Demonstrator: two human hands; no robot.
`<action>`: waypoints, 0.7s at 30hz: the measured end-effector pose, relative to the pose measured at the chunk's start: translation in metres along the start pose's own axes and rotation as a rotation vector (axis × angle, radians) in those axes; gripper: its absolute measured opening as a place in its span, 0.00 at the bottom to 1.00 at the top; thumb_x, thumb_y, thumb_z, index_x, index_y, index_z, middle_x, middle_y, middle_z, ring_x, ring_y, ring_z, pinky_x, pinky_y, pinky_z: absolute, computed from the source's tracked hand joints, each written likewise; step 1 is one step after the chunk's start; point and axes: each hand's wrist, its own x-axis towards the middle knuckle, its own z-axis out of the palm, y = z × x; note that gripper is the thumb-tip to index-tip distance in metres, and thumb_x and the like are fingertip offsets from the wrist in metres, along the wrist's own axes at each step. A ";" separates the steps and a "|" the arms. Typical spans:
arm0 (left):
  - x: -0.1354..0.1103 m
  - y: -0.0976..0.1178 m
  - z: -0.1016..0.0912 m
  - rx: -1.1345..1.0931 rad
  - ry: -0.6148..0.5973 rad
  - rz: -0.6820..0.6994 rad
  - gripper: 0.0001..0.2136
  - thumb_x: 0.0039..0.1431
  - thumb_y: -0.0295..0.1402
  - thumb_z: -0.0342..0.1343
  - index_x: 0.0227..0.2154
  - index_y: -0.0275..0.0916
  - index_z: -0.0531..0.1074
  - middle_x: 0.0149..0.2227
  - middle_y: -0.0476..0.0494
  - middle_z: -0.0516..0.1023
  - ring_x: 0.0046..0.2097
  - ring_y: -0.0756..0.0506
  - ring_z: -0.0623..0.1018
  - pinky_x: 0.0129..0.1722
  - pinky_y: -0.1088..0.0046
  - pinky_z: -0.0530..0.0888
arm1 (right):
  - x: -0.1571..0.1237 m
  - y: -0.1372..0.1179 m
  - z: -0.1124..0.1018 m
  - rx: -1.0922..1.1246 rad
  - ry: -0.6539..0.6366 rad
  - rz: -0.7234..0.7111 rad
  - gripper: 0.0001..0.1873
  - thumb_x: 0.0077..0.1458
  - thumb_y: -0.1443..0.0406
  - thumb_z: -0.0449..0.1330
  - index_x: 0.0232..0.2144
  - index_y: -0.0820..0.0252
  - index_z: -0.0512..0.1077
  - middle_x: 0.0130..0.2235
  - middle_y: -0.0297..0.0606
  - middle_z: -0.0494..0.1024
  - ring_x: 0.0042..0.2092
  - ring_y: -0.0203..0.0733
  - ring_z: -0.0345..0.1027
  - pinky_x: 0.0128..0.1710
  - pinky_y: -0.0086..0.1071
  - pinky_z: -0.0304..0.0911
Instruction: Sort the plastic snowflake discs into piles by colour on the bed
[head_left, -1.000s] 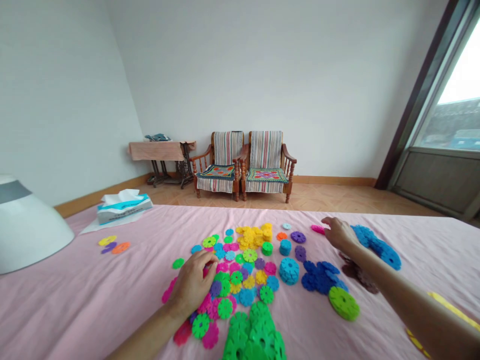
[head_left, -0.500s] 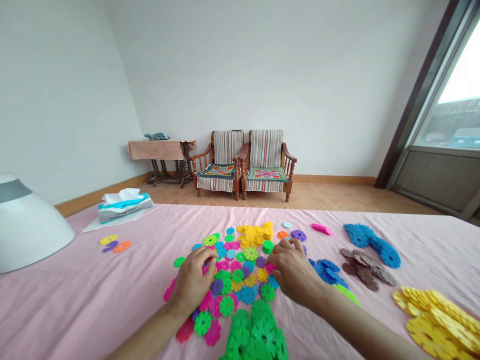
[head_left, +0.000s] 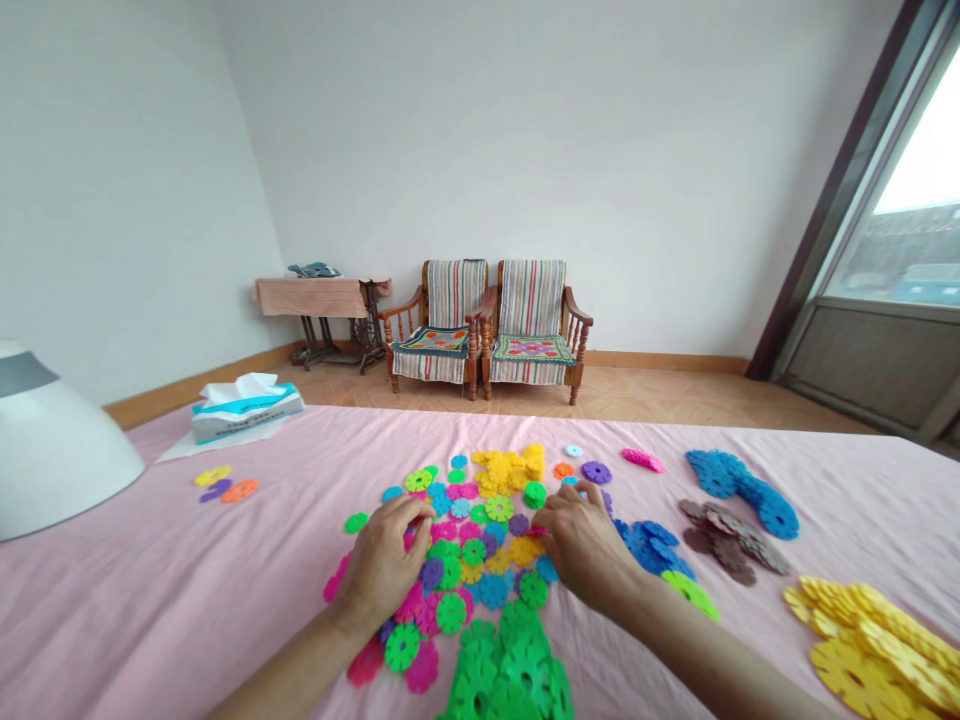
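Observation:
Many small plastic snowflake discs of mixed colours (head_left: 480, 550) lie spread on a pink cloth (head_left: 187, 590). My left hand (head_left: 386, 565) rests on the left part of this heap, fingers curled down onto pink discs. My right hand (head_left: 581, 540) sits at the heap's right side, its fingers pinched on a pink disc (head_left: 538, 531). Sorted piles lie around: green discs (head_left: 510, 670) near me, dark blue ones (head_left: 652, 545) beside my right hand, yellow ones (head_left: 510, 470) behind the heap.
Further piles: blue (head_left: 739, 485), brown (head_left: 724, 540), yellow (head_left: 877, 640), pink (head_left: 643, 459). Three loose discs (head_left: 225, 485) lie at the left. A tissue box (head_left: 244, 408) and a white domed object (head_left: 52, 440) stand at the left. Two wooden chairs (head_left: 487, 330) stand by the far wall.
My right hand came back from the far pink pile to the mixed heap, then closed its fingers on a pink disc. My left hand stayed on the heap.

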 end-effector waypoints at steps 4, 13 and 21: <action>0.000 0.000 -0.001 0.010 -0.006 0.001 0.07 0.57 0.29 0.49 0.30 0.40 0.71 0.32 0.46 0.77 0.37 0.45 0.77 0.40 0.67 0.72 | -0.005 -0.002 0.000 0.008 0.059 0.019 0.14 0.58 0.71 0.52 0.24 0.58 0.74 0.29 0.37 0.77 0.38 0.42 0.66 0.45 0.39 0.46; 0.001 0.002 -0.002 0.013 0.003 0.004 0.07 0.56 0.30 0.49 0.29 0.40 0.72 0.32 0.47 0.77 0.36 0.45 0.77 0.38 0.68 0.73 | -0.003 0.083 -0.021 0.134 0.295 0.440 0.13 0.57 0.62 0.52 0.40 0.58 0.74 0.32 0.38 0.80 0.33 0.41 0.71 0.32 0.29 0.58; 0.002 0.002 -0.002 0.003 0.017 0.011 0.07 0.56 0.31 0.49 0.29 0.41 0.72 0.31 0.47 0.77 0.35 0.45 0.77 0.37 0.69 0.73 | -0.001 0.183 -0.004 0.043 0.235 0.785 0.09 0.51 0.62 0.60 0.28 0.62 0.76 0.27 0.39 0.78 0.29 0.41 0.71 0.24 0.29 0.57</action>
